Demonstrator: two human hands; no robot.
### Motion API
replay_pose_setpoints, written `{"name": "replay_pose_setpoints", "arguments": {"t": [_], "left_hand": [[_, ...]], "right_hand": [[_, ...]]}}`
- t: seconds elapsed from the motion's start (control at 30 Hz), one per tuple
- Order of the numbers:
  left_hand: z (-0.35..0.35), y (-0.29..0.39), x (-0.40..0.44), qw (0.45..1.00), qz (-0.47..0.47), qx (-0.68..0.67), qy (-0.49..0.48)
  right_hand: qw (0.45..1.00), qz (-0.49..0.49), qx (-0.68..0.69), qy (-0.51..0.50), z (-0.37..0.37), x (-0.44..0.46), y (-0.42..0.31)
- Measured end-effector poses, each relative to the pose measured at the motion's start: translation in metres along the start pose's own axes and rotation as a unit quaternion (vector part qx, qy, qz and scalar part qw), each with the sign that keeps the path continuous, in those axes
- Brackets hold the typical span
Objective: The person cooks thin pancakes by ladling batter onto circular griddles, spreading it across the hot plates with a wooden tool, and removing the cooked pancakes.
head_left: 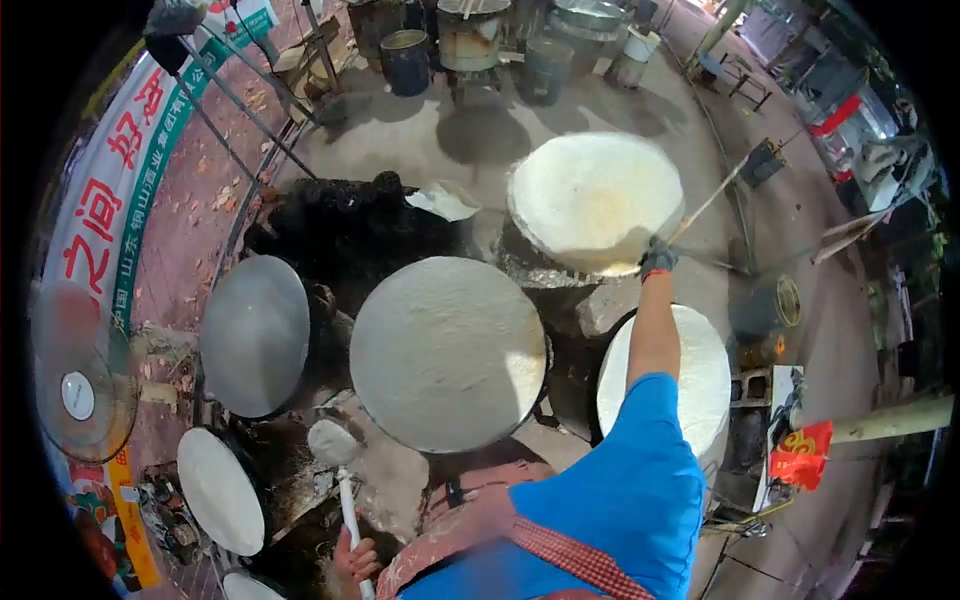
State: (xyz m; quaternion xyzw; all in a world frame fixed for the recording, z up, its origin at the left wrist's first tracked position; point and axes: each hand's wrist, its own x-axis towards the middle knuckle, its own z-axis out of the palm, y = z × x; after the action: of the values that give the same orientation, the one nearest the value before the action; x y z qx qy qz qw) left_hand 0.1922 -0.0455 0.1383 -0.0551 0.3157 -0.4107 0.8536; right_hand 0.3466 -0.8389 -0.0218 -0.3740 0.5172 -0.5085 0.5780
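My left hand is closed around the white handle of a ladle whose round head is coated in pale batter. The head lies between the griddles. My right hand, in a dark glove with an orange cuff, is closed at the near right edge of a pile of thin round flatbreads. A thin stick runs up and right from beside that hand; whether the hand grips it or a flatbread edge is unclear. In front of me, a large round griddle is covered with pale batter.
A bare grey domed griddle and a white-coated one stand left. Below my right arm is another white round surface. A blackened heap lies behind the middle griddle. Buckets line the back. A fan stands left.
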Motion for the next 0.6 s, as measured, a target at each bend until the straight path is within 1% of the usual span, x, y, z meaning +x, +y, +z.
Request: {"name": "replay_pose_setpoints", "arguments": {"t": [0.07, 0.1, 0.2, 0.27, 0.3, 0.33, 0.37, 0.43, 0.47, 0.5, 0.53, 0.57, 0.6], "left_hand": [[0.008, -0.014, 0.003, 1.000, 0.005, 0.000, 0.003], [0.010, -0.020, 0.003, 1.000, 0.008, -0.007, -0.002], [0.005, -0.030, -0.005, 1.000, 0.022, 0.006, 0.008], [0.007, -0.041, -0.007, 1.000, 0.023, -0.008, -0.008], [0.005, -0.045, -0.011, 1.000, 0.023, -0.009, -0.008], [0.002, -0.046, -0.013, 1.000, 0.020, -0.008, -0.010], [-0.001, -0.045, -0.017, 1.000, 0.017, -0.006, -0.011], [-0.010, -0.045, -0.028, 1.000, 0.023, 0.014, 0.008], [-0.016, -0.044, -0.036, 0.999, 0.027, 0.024, 0.020], [-0.025, -0.045, -0.042, 0.998, 0.021, 0.051, -0.007], [-0.030, -0.049, -0.049, 0.994, 0.020, 0.104, -0.006], [-0.050, -0.047, -0.064, 0.977, 0.059, 0.206, 0.015], [-0.072, -0.041, -0.076, 0.947, 0.088, 0.308, 0.036]], "right_hand": [[0.983, 0.061, -0.174, 0.008, -0.017, 0.064, 0.041], [0.961, 0.093, -0.262, 0.009, -0.019, 0.077, 0.056], [0.974, 0.068, -0.215, -0.006, -0.018, 0.049, 0.032], [0.950, 0.066, -0.289, 0.098, -0.018, 0.039, 0.013], [0.917, -0.019, -0.388, 0.091, -0.026, 0.025, -0.002], [0.869, -0.106, -0.476, 0.082, -0.037, 0.009, -0.020], [0.807, -0.191, -0.555, 0.073, -0.049, -0.007, -0.038], [0.805, -0.249, -0.538, 0.004, -0.076, -0.050, -0.067], [0.802, -0.275, -0.529, -0.033, -0.088, -0.068, -0.069], [0.799, -0.306, -0.515, -0.051, -0.104, -0.083, -0.069], [0.788, -0.318, -0.522, -0.075, -0.125, -0.100, -0.069], [0.777, -0.329, -0.528, -0.093, -0.151, -0.119, -0.070], [0.766, -0.337, -0.538, -0.105, -0.175, -0.154, -0.082]]}}
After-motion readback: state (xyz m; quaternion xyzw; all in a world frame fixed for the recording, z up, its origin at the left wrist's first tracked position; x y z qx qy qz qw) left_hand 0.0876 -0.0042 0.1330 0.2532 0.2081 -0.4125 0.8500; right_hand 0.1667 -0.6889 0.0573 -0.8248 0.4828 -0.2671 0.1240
